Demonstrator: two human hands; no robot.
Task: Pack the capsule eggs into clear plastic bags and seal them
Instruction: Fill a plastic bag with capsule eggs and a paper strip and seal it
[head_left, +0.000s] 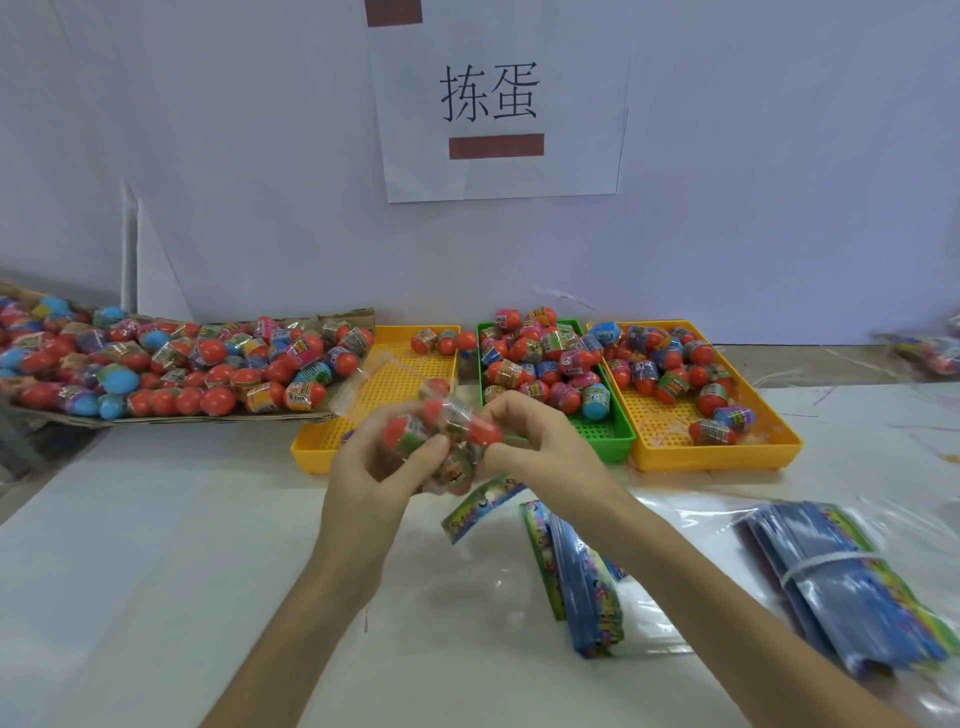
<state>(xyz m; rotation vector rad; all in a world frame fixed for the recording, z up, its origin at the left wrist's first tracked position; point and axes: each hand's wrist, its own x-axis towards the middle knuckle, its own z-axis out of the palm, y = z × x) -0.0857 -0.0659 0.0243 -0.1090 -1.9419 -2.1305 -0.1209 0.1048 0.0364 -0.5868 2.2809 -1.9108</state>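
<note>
Head cam, only 1 view. I'm in the filling step, I think: my left hand (382, 457) and my right hand (535, 441) hold a clear bag (410, 400) w/ a few capsule eggs (447, 434) in it, up in the air over the desk (156, 545), just in front of the trays. My left fingers curl round the bag from the left side, thumb on the eggs. My right fingers pinch the other side; looks like they're on an egg thru the plastic, but it's blurry so can't be sure. The open top of the bag sticks up to the left and isn't shut yet. Next move, my guess: push the eggs down, then press the top closed, or add 1 more egg first. More loose eggs wait in the left yellow tray (332, 457), the green tray (618, 436), the right yellow tray (727, 452) & the cardboard box (332, 314) at far left. Flat bag packs (587, 587) lie on the desk near my right arm. Both arms reach fwd, wrists close together.
</note>
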